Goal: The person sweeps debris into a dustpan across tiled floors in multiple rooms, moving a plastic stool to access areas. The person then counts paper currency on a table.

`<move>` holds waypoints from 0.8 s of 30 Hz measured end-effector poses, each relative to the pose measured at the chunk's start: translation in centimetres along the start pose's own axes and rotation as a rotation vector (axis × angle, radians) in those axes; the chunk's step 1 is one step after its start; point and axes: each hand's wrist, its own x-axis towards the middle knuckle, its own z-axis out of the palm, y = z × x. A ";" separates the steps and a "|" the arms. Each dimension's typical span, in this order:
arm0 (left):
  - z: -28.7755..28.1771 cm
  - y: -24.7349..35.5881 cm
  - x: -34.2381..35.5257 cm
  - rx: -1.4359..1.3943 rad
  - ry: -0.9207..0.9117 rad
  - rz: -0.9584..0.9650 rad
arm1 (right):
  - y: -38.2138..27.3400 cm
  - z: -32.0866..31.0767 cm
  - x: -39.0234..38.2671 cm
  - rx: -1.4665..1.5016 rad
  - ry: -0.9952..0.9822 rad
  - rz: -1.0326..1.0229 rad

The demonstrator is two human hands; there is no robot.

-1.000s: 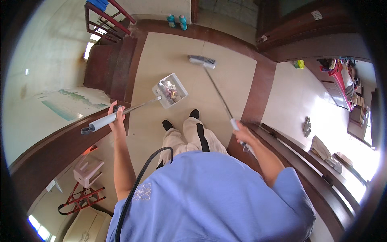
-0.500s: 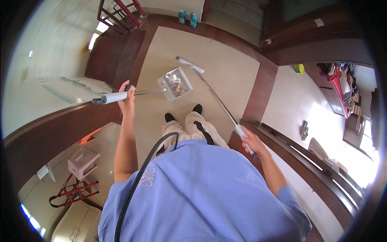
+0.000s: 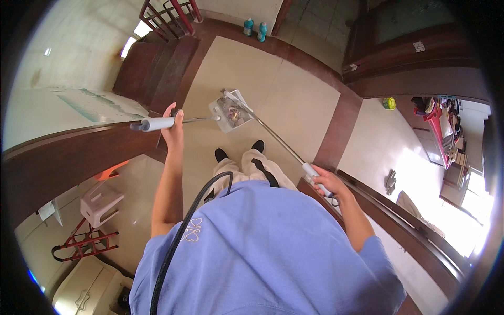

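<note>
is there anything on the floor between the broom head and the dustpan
Nothing visible does. The broom head already sits at the mouth of the dustpan, which holds debris. The left hand grips the dustpan's long handle and the right hand grips the broom handle.

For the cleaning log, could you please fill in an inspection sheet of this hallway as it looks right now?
Surface: beige tiled floor with dark brown border strips.
Job's things: long-handled dustpan holding small scraps; broom with its head at the pan's edge.
Clutter: two blue-green bottles by the far wall; a yellow object in the side room; grey stool lower left.
Grippers: left hand grips the dustpan handle; right hand grips the broom handle.
Cables: one black cable over the person's blue shirt.
Surroundings: wooden stairs with red railing, dark doorways, bright window at the right.
</note>
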 end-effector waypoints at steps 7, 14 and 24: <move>-1.1 2.3 -1.7 -0.165 0.258 -0.075 | -4.8 0.1 6.9 -0.507 0.223 -0.146; -3.7 0.6 -0.5 -0.093 0.277 -0.116 | -3.5 4.0 13.4 -0.497 0.139 -0.125; -8.3 -2.1 -1.5 -0.088 0.321 0.040 | -3.6 5.5 2.0 -0.226 -0.097 -0.053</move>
